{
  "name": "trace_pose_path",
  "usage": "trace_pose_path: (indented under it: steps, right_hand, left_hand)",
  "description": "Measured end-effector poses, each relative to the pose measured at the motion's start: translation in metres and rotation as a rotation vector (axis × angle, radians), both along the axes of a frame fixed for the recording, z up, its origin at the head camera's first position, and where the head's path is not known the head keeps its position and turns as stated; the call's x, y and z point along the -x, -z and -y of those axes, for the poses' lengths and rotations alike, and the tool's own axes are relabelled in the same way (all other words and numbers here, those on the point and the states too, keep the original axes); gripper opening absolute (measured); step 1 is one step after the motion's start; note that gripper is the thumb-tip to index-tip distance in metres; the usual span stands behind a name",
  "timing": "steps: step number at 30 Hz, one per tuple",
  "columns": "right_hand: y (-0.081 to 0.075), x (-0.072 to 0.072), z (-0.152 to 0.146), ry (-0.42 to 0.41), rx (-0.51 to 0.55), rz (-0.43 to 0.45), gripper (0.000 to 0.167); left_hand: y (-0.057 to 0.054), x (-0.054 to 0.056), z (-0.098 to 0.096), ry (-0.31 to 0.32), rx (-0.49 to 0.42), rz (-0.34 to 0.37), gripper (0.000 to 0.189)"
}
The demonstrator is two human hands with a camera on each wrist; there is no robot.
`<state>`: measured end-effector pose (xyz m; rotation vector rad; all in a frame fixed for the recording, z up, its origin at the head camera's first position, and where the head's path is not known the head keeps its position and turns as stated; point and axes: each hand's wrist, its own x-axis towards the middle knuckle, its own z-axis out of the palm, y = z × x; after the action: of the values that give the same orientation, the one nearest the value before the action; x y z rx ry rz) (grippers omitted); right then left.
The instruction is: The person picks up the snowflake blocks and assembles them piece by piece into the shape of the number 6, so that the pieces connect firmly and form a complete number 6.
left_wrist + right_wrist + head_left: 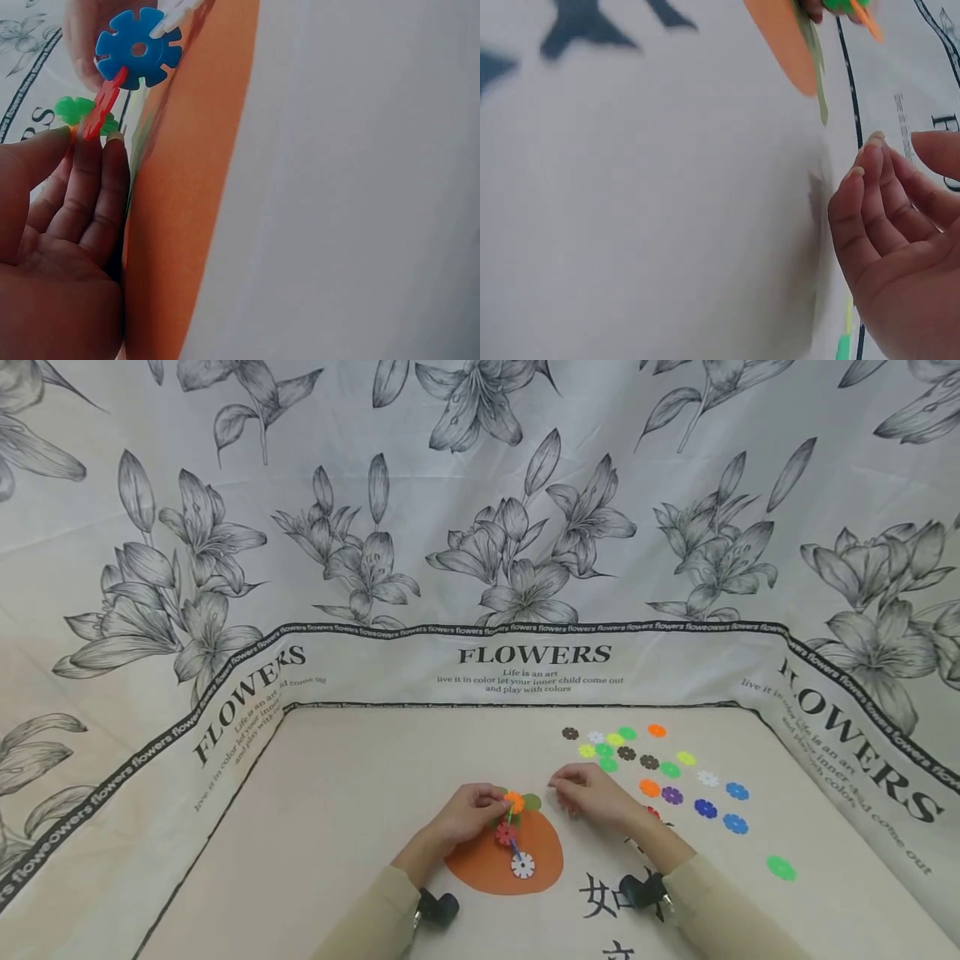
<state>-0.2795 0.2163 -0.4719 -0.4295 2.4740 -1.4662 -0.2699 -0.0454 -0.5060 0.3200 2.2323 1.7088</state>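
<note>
Seen from the head camera, with twelve o'clock pointing straight away from the person, two bare hands reached over a pale counter (375,760). The left hand (471,812) held a chain (507,834) of linked plastic flower discs by its far end. Its thumb and fingers pinched close at the orange disc (514,799) and the green disc (73,110); which one took the grip, I could not tell.

The chain's long axis ran from twelve to nearly six o'clock, with a slight bend at the red disc (101,109), then through the blue disc (118,51) to the white disc (528,866) at the near end. It was over an orange mat (480,868) with green leaf shapes; whether the white disc touched the mat was unclear.

The right hand (596,797) had bent fingers gathered together, a narrow gap to the thumb, and nothing visible between. From its fingertips the orange end lay between eight and nine o'clock, near but apart, and the white end about seven. The left hand was nearer, already touching the chain. Loose discs (667,793) were scattered from twelve to past three o'clock of the right hand.
</note>
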Motion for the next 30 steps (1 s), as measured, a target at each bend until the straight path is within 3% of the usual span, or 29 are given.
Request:
trace_pose_path:
  steps: [8,13,23,30]
  right_hand:
    - [0.002,0.015,-0.026,0.175,-0.098,-0.065,0.027]
    - [0.006,0.027,-0.037,0.248,-0.183,-0.078,0.035]
    - [0.011,0.054,-0.046,0.327,-0.247,-0.042,0.044]
    - [0.009,0.064,-0.043,0.345,-0.322,-0.078,0.048]
  left_hand:
    - [0.001,-0.001,0.002,-0.001,-0.004,-0.002,0.017]
    - [0.002,-0.001,0.002,-0.001,-0.003,-0.002,0.016]
    - [0.000,-0.002,-0.001,-0.013,0.003,0.000,0.017]
    - [0.000,-0.001,0.000,0.007,-0.011,-0.011,0.015]
